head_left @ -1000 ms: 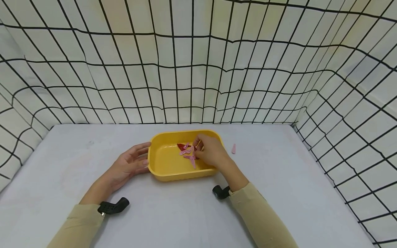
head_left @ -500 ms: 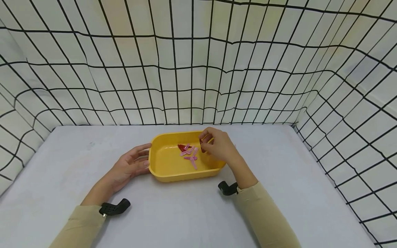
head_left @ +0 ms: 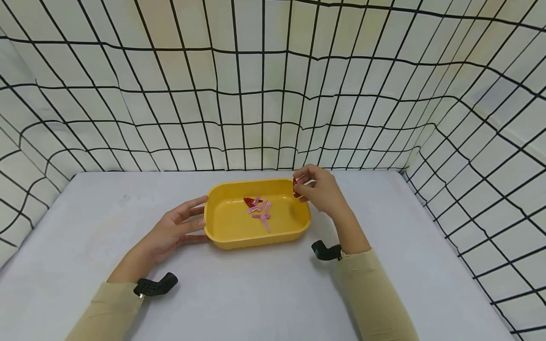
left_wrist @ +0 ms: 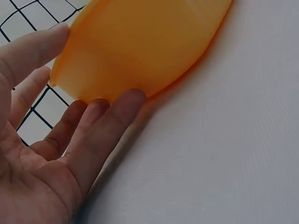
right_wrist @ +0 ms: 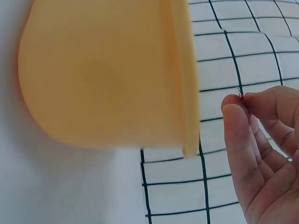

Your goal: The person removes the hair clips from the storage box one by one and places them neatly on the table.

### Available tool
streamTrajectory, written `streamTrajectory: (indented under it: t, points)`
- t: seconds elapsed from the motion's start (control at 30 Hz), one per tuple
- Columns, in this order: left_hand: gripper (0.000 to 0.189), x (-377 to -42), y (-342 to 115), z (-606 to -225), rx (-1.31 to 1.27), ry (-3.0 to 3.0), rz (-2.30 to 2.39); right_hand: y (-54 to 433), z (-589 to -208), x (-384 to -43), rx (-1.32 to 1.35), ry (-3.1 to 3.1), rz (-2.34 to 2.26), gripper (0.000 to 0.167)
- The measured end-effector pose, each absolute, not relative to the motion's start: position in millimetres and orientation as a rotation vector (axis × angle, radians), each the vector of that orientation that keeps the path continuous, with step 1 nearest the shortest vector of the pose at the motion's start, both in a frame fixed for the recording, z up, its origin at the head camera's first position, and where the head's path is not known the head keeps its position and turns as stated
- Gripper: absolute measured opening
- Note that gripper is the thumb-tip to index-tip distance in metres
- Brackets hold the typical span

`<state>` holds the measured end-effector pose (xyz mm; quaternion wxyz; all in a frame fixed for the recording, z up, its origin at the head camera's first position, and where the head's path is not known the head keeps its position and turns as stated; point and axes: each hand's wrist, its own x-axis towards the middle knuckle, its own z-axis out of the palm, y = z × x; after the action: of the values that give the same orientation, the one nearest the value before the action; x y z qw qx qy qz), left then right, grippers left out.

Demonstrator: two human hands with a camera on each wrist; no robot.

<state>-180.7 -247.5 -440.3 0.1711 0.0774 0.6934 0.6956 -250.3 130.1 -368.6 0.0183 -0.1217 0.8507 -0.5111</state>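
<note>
A yellow tray sits on the white table, holding several pink hair clips and a red hair clip. My left hand rests against the tray's left end, its fairly straight fingers touching the outer wall; the left wrist view shows the fingertips on the wall. Over the tray's back right corner, my right hand pinches another red hair clip between thumb and forefinger. Only a thin sliver of that clip shows in the right wrist view.
A black wire grid backed by white sheeting rises behind the table and along both sides. Black wrist cameras sit at the cuffs of both tan sleeves.
My right hand lifts the red clip out from the pile and carries it right to the tray's corner, now covering a pink clip seen earlier on the table. My left hand stays put.
</note>
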Motion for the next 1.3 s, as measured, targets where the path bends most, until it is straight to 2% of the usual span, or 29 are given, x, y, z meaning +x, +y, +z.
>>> streamTrajectory:
  t: [0.63, 1.3]
  points:
    - [0.061, -180, -248, -445, 0.271, 1.93, 2.002, 185, -376, -268, -0.117, 2.606, -1.76, 0.024]
    - [0.061, -181, -248, -447, 0.293, 1.941, 2.009, 200, -382, -273, -0.044, 2.614, -1.747, 0.025]
